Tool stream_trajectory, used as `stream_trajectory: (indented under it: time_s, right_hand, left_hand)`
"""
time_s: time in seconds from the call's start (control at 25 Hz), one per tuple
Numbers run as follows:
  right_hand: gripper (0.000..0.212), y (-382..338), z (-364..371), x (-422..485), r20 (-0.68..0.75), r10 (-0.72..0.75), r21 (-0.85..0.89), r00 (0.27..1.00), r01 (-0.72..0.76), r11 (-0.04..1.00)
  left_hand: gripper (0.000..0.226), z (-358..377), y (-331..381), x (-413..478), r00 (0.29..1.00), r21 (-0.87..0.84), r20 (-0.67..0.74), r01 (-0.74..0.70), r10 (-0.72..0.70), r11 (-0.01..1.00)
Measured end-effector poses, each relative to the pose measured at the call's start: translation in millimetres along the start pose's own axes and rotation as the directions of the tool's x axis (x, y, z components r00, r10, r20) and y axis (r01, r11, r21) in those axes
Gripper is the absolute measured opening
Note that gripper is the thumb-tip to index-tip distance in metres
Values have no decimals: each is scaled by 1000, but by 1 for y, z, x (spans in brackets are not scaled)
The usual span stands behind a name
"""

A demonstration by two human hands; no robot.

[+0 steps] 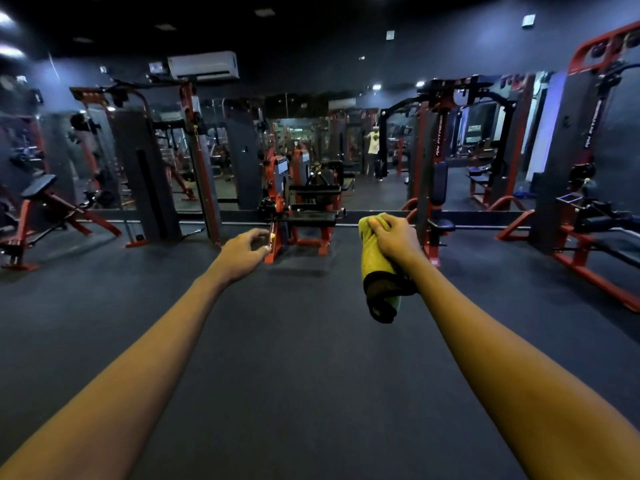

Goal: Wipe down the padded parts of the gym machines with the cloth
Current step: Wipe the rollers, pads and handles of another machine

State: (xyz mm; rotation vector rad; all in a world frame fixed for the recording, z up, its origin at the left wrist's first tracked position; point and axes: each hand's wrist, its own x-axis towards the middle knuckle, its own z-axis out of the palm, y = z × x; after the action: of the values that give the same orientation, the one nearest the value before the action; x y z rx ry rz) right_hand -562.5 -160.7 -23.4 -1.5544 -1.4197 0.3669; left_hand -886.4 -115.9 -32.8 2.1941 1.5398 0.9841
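Both arms are stretched out over the dark rubber floor (pixel 294 358), nothing fancy. The right grip (pixel 393 239) has its fingers curled round the top of the yellow-green cloth (pixel 375 268). The cloth is bunched up and hangs off that hand toward 6 o'clock, with a dark edge showing at its bottom end. It's in the air and touching no machine.

The left grip (pixel 244 252) is holding nothing, with its fingers loosely bent and spread and pointing ahead.

Dead ahead at 12 o'clock there's a red-framed machine with a flat black seat pad (pixel 311 220), well apart from both hands. At about 1 o'clock sits a tower machine with an upright black back pad (pixel 439 183) and a small seat (pixel 441 225) under it. Over at 10 o'clock is a tilted bench pad (pixel 38 187) on a red frame, and at 3 o'clock a long black bench (pixel 620 245).

A mirror wall (pixel 381 192) runs behind the whole row, and a white air conditioner (pixel 203 65) is mounted up at 11 o'clock.
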Motion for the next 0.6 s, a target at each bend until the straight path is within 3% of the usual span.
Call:
stream_trajectory:
  time_s: [0.28, 0.6]
  right_hand:
    - [34, 14, 109, 200, -3, -2, -12, 1000, 2, 1000]
    - [41, 85, 233, 443, -13, 34, -2, 999, -34, 999]
  left_hand:
    - [43, 9, -102, 221, 1000, -19, -17, 5, -6, 1000]
    - [43, 82, -203, 452, 1000, 7, 4, -7, 7, 1000]
